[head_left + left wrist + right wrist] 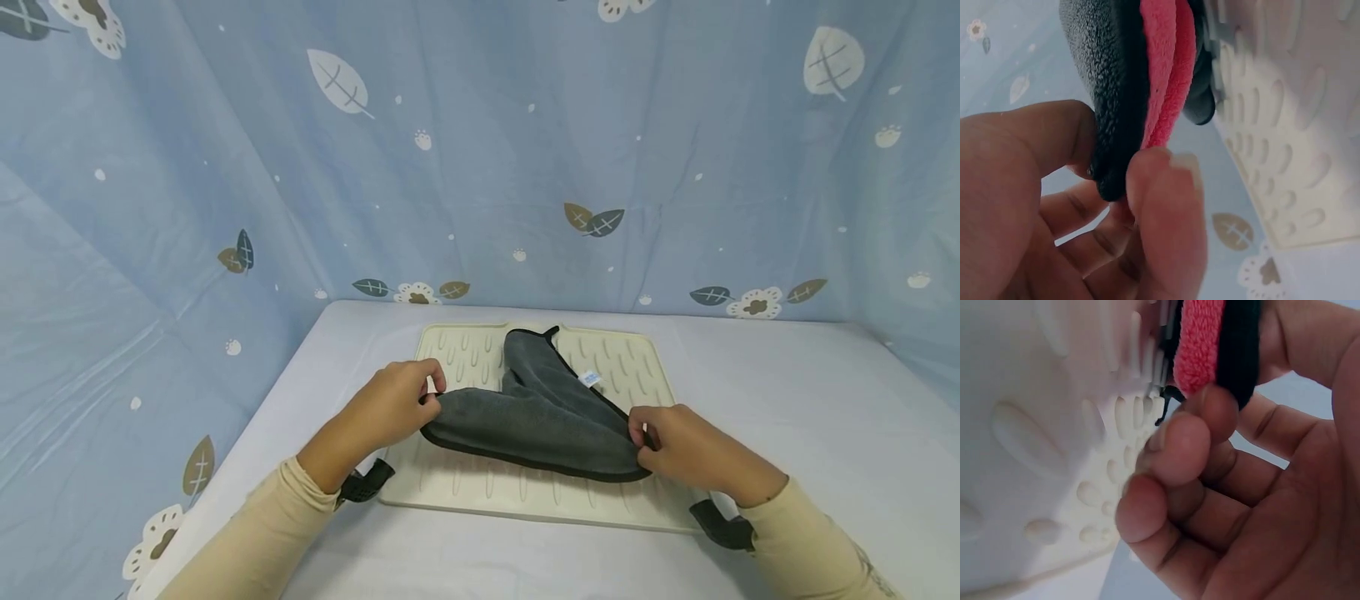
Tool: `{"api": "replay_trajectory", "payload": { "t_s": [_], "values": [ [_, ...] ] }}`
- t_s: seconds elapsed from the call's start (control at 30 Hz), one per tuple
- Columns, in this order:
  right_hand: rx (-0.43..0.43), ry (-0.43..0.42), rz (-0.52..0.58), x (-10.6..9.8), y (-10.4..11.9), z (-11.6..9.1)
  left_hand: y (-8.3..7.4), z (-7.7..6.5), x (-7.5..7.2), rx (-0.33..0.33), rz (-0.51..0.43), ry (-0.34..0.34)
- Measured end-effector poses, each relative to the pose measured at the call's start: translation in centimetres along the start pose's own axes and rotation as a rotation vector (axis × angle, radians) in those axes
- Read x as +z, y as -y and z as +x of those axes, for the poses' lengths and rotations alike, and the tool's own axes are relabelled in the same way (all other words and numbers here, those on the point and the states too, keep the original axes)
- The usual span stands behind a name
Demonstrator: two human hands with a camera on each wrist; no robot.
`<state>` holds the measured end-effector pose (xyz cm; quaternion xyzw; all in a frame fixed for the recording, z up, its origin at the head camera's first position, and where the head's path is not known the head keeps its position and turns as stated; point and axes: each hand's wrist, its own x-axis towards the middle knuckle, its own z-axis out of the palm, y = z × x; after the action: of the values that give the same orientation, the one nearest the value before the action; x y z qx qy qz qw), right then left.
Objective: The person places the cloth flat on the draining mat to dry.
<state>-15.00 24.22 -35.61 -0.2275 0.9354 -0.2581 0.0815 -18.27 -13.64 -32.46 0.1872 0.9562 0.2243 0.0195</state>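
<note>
Just below the centre of the frame I can see the grey cloth [525,429], folded with its pink side inward, over the cream mat [517,497] on the white table [795,417], one fold reaching up toward the mat's top edge, where a small black loop [552,332] pokes out. The left hand [393,404] pinches its black-edged left corner between thumb and fingers, and over at lower right the right hand [686,446] pinches the opposite end, below a little white tag [590,379]. Behind, a blue leaf-print curtain [480,167] fills the upper frame.
</note>
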Motion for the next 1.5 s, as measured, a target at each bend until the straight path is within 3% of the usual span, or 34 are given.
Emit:
{"api": "replay_trajectory", "payload": {
  "t_s": [0.3,0.43,0.73,1.3,1.5],
  "values": [
    [-0.016,0.100,0.023,0.0,-0.3,-0.3,0.0,-0.3,-0.1,-0.013,0.156,0.069],
    [-0.024,0.138,0.025,0.1,-0.2,-0.5,0.2,-0.3,0.1,0.002,0.197,0.127],
    [-0.049,0.186,0.057,0.2,0.1,-0.5,0.3,-0.4,0.7,0.040,0.238,0.188],
    [-0.072,-0.021,-0.093,1.2,0.2,0.7,0.4,0.5,3.3,0.090,0.183,0.095],
    [-0.009,-0.081,-0.096,1.4,0.4,0.8,0.2,0.5,3.3,0.093,0.149,0.098]
  ]
}}
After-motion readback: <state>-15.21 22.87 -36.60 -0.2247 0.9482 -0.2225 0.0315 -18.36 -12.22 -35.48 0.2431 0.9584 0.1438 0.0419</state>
